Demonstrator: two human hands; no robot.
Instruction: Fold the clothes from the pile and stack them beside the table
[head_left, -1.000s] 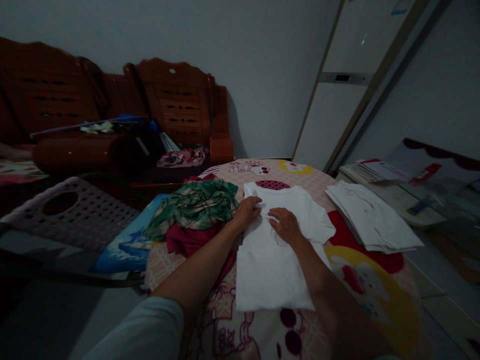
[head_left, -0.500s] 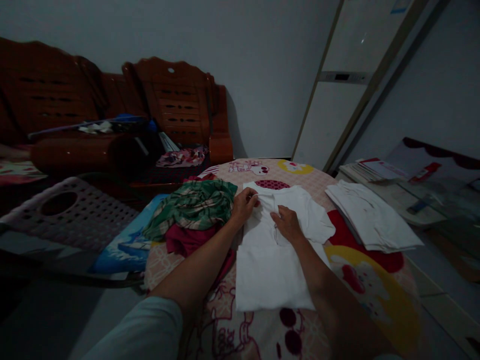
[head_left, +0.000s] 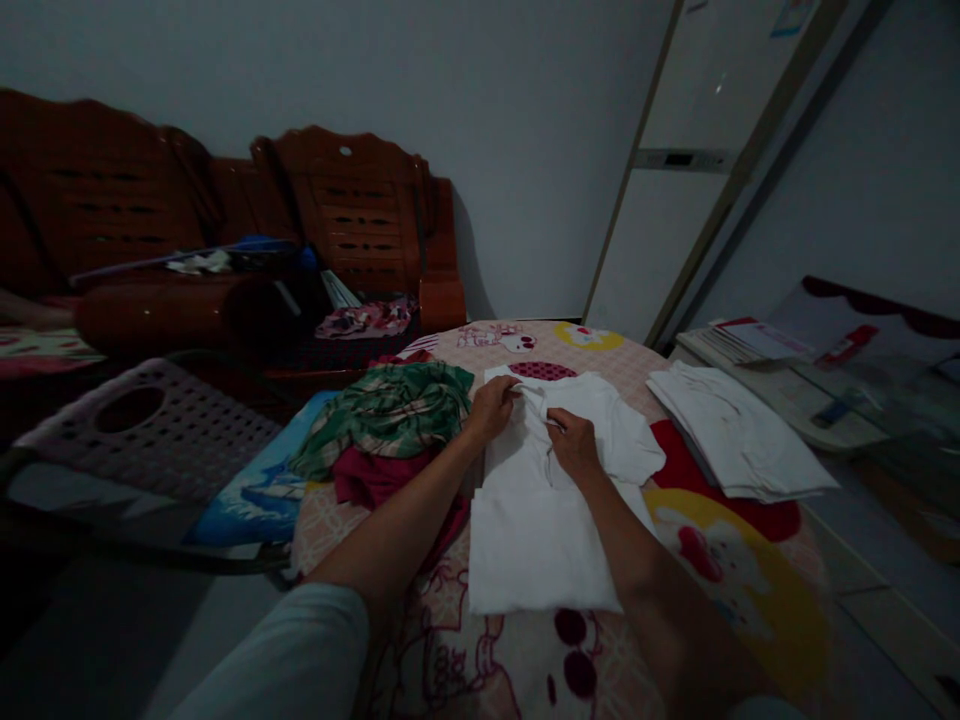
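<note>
A white T-shirt (head_left: 540, 550) lies on the round table, its lower part folded up over itself. My left hand (head_left: 493, 406) pinches the shirt's cloth near the collar, on the left. My right hand (head_left: 573, 441) grips the cloth at the front, a little right of the middle and nearer to me. Between the two hands the fabric is lifted into creases. One short sleeve spreads out to the right. Close by my left forearm, a green plaid garment (head_left: 405, 405) is heaped on a dark pink one (head_left: 375, 478).
A patterned cloth (head_left: 577, 660) covers the table. Folded white clothes (head_left: 739, 430) lie at its right edge. Left of the table stands a woven chair (head_left: 172, 440) with a blue cushion (head_left: 262, 490). Behind are a wooden sofa (head_left: 352, 215) and a tall white air conditioner (head_left: 660, 220).
My right hand's fingers have closed on the cloth, and the fabric between my hands is raised a little more. My left hand keeps its place by the collar.
</note>
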